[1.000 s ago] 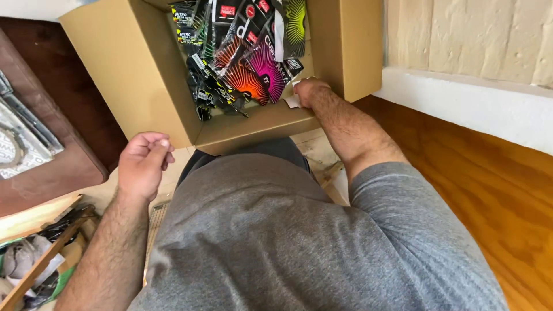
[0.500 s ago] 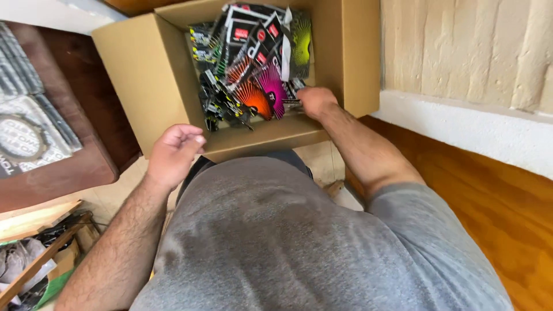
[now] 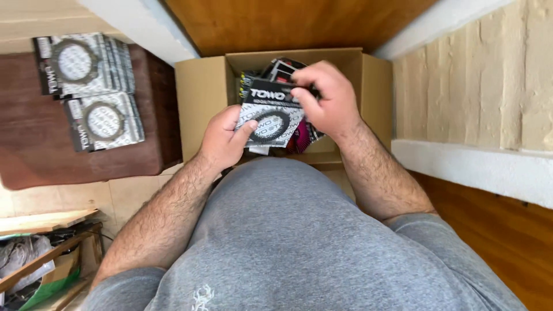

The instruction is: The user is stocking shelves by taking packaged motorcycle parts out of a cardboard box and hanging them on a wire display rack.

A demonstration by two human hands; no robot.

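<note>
Nearest the camera, a grey sweatshirt fills the lower middle of the view, with both bare forearms reaching forward from it. At the lower left edge, beside the left arm, a wooden crate holds crumpled plastic and something green, standing on pale tiled floor.

Just beyond the sweatshirt, the two hands meet over an open cardboard box. The left hand is closed on the lower left corner of a flat grey packet, its thumb laid across the front. The right hand grips the same packet from the top right, fingers curled over its upper edge. The packet is a glossy sleeve with a black band along its top and a dark ring shape showing on its face; it is held up above the box's opening, tilted slightly, and does not rest on anything.

Under and behind the packet, the box holds more packets, stacked unevenly, some black and one showing bright pink. How many there are cannot be told, since the hands cover most of them.

To the left, well apart from the box, a dark brown table carries two fanned piles of similar grey packets with ring shapes: one pile nearer, another pile farther back.

On the right, a rough cream-painted brick wall runs above a white ledge. Farthest off, beyond the box, lies orange-brown wooden floor.
</note>
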